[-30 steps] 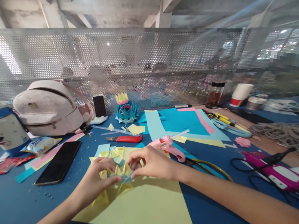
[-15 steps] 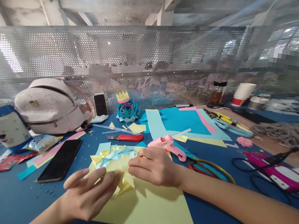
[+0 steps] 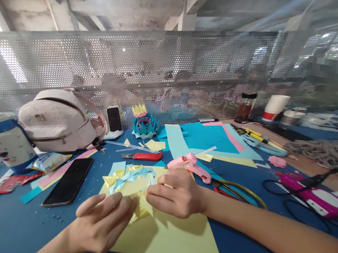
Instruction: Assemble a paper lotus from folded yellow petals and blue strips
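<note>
A ring of folded yellow and light blue paper points point(image 3: 131, 175) lies on a large pale yellow sheet point(image 3: 177, 239) in front of me. My right hand point(image 3: 174, 192) is closed, its fingertips pinching the right side of the ring. At the near side, my left hand point(image 3: 104, 221) has its fingers bent over the ring's edge; the index fingertip and thumb are mostly hidden, but paper sits between them. Just behind my right hand rests a pink glue gun point(image 3: 190, 164) with a clear glue stick in it. A red box cutter point(image 3: 143, 155) lies behind the ring, blade out.
Scissors point(image 3: 242, 190) lie beside the glue gun. A finished-looking blue paper lotus point(image 3: 145, 125) stands behind, near blue paper sheets point(image 3: 208, 137). At left are a black phone point(image 3: 68, 181), a pink backpack point(image 3: 56, 119) and a tumbler point(image 3: 9, 142). A magenta power strip point(image 3: 315, 194) lies right.
My right hand has shifted slightly toward me and right, still pinching the ring. The left fingers have moved a little closer to it. The camera view has shifted slightly.
</note>
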Tool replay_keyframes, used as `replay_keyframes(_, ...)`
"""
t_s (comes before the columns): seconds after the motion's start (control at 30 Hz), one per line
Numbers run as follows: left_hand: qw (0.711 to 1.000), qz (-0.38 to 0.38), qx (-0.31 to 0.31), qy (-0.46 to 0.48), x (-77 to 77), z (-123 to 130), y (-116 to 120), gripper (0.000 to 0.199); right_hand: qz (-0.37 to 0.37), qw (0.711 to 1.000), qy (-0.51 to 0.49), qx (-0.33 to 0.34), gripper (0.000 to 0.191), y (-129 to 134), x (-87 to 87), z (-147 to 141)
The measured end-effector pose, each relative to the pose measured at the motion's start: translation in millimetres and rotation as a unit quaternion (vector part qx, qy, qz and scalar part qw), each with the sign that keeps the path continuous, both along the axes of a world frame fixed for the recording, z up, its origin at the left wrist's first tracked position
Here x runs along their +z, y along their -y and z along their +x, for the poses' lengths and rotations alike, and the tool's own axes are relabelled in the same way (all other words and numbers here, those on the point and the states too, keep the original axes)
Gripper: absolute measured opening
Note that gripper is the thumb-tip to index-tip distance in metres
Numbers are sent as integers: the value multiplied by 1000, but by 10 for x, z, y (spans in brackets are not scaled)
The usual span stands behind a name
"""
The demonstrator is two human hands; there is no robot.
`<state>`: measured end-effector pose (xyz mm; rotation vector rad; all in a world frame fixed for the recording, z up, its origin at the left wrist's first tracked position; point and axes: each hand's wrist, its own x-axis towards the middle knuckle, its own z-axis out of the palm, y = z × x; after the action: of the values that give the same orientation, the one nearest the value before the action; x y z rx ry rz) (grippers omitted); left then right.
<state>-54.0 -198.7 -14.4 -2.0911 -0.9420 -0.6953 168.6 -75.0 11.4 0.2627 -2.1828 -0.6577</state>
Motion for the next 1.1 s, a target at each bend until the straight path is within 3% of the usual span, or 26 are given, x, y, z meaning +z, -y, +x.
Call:
replay_keyframes(0.3,994,102,-36,-25,42,23,-118,28,31,999,-31,17,10,-3,-11,-17)
replay_keyframes(1.1,996,79,-29,-15,22,3,-102,33,34,999,-21,19,12,19,10,-21)
